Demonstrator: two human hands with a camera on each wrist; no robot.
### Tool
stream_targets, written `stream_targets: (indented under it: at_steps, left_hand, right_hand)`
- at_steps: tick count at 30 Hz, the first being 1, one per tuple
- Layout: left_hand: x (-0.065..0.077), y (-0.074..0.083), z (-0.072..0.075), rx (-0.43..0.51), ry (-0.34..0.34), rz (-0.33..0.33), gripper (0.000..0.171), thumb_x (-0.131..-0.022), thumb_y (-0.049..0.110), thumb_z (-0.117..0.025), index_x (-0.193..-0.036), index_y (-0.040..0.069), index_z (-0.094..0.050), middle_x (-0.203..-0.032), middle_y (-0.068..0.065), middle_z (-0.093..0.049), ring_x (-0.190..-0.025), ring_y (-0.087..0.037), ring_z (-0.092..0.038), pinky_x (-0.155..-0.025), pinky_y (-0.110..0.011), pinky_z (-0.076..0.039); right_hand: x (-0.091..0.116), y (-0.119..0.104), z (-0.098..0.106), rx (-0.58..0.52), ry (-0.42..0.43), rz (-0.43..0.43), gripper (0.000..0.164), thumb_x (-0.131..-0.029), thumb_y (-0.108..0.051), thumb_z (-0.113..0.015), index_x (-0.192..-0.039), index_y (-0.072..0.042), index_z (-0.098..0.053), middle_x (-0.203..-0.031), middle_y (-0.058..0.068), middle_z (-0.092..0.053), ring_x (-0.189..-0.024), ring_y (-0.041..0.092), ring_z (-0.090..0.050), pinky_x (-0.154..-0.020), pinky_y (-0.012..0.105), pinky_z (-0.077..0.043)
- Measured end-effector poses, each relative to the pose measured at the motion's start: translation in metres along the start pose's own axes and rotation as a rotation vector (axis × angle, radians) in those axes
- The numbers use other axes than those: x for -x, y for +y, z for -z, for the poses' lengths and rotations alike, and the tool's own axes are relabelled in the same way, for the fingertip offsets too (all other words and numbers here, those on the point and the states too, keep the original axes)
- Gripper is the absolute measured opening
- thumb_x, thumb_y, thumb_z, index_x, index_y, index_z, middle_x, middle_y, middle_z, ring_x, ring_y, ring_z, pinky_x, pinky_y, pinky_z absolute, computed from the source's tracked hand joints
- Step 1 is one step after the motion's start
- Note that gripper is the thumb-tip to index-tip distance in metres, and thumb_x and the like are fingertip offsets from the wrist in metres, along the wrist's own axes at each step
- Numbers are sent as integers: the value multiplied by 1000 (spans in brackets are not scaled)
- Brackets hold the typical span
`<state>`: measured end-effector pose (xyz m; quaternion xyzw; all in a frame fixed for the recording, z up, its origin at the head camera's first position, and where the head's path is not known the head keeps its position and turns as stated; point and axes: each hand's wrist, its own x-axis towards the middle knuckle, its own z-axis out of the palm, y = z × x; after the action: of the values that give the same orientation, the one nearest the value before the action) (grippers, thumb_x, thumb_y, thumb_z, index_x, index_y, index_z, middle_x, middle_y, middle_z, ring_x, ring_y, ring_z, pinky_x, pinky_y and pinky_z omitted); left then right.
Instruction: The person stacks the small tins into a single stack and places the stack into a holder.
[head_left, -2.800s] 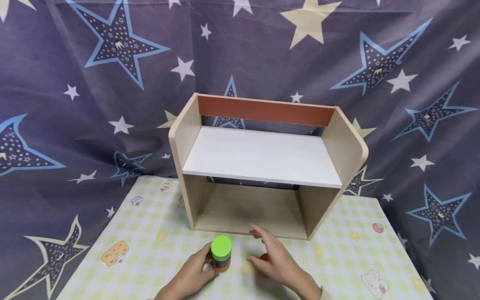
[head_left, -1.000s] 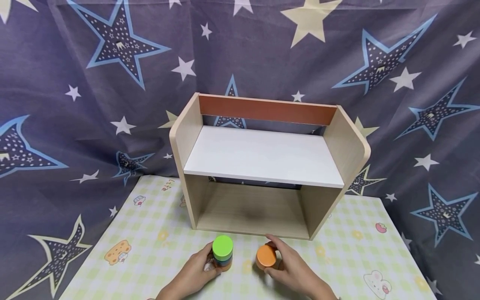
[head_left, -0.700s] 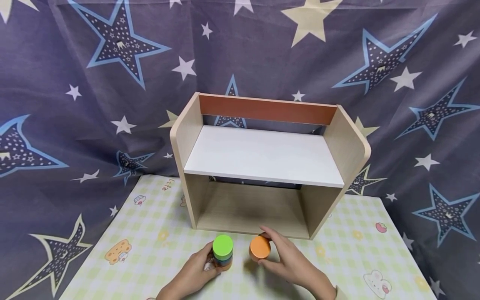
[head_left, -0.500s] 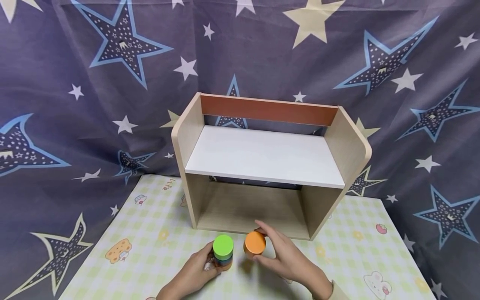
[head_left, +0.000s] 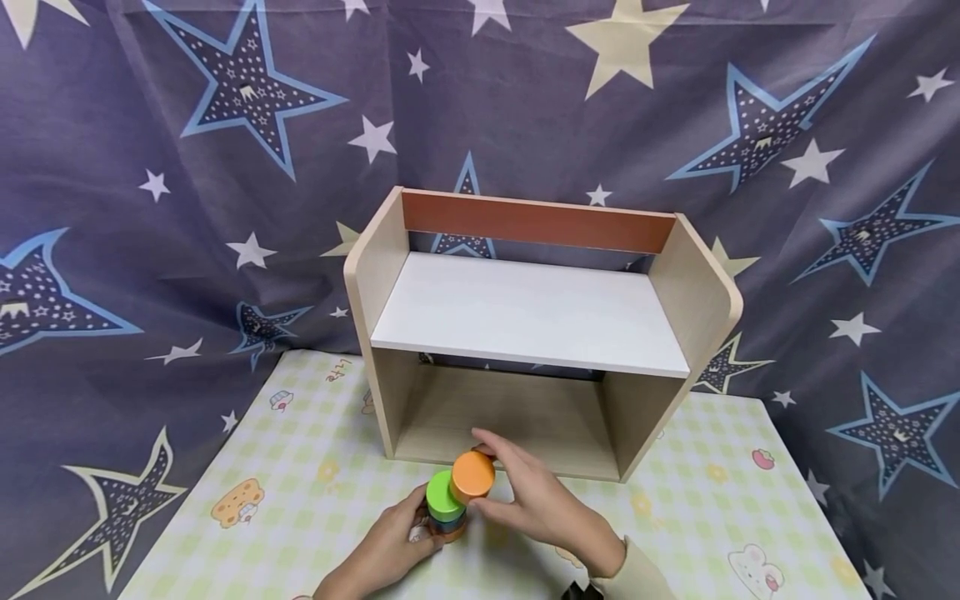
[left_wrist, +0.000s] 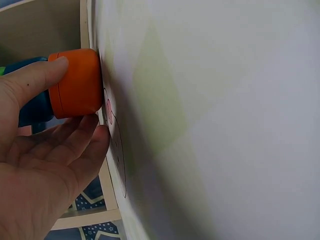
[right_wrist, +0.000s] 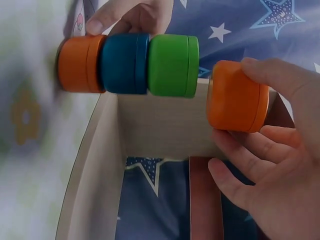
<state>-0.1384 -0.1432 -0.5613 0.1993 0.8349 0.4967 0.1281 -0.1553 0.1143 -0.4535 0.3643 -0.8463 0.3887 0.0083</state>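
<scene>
**Orange jar (right_wrist: 237, 97) held just over the green jar (right_wrist: 172, 66)**

Right hand (head_left: 536, 500): grasping that orange jar, thumb on one side, fingers on the other, in front of the shelf unit (head_left: 693, 292) and left of its middle. Right wrist view gives a narrow gap between it and the green jar; the two not squarely in line.

Left hand (head_left: 390, 533): grasping the lower orange jar (right_wrist: 80, 64) between thumb and fingers, before the left end of the shelf unit. On this jar sits the blue jar (right_wrist: 125, 63), the green jar on top; all three upright.

Obscured: from the head, the lower orange jar mostly masked by those above; in left wrist view, the green jar a mere sliver at the edge. Beige sleeve (head_left: 633, 575) cut off. Black object (head_left: 582, 592), well forward of the shelf unit, cropped; cannot make it out.

Containers: jars look closed, a seam round each visible body; contents hidden. White board (head_left: 525, 308) across the shelf unit conceals part of its lower bay.

Checked cloth (head_left: 300, 467) under the shelf unit; star-print curtain (head_left: 525, 83) behind.
</scene>
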Motion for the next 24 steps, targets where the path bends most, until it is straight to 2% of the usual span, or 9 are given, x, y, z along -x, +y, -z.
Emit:
stream_targets:
  at_steps: [5,11,18,24]
  left_hand:
    - [1,0,0,-21,2,-11,74,-93,27,-74,-151,1,-35,-141,-15,-54,-122,-28,-59,-100,-41,-50]
    - [2,1,1,-28,7,-27,73,-94,29,-73,-151,2,-36,-140,-14,-55,-122,-27,-59,-100,-40,-51]
    - [2,2,0,-8,8,-41,68,-96,30,-71,-150,5,-38,-138,-11,-57,-121,-24,-59,-99,-39,-51]
    - [3,3,-1,14,6,-35,67,-96,29,-70,-149,4,-38,-139,-13,-56,-120,-26,-60,-99,-41,-52]
  right_hand:
    - [-10,-2,-8,-29,-29,6,82,-91,-29,-77,-157,-18,-29,-136,-2,-56,-122,15,-56,-102,41,-50]
    - [-16,-2,-15,-52,-40,33,82,-92,-28,-76,-157,-18,-28,-137,0,-55,-123,16,-56,-101,41,-50]
    - [-19,-3,-18,-35,-51,27,81,-92,-27,-76,-157,-17,-28,-137,0,-54,-122,15,-55,-102,34,-49]
    - [-19,-3,-21,-53,-46,15,81,-92,-27,-76,-157,-18,-28,-137,0,-55,-123,15,-55,-103,34,-49]
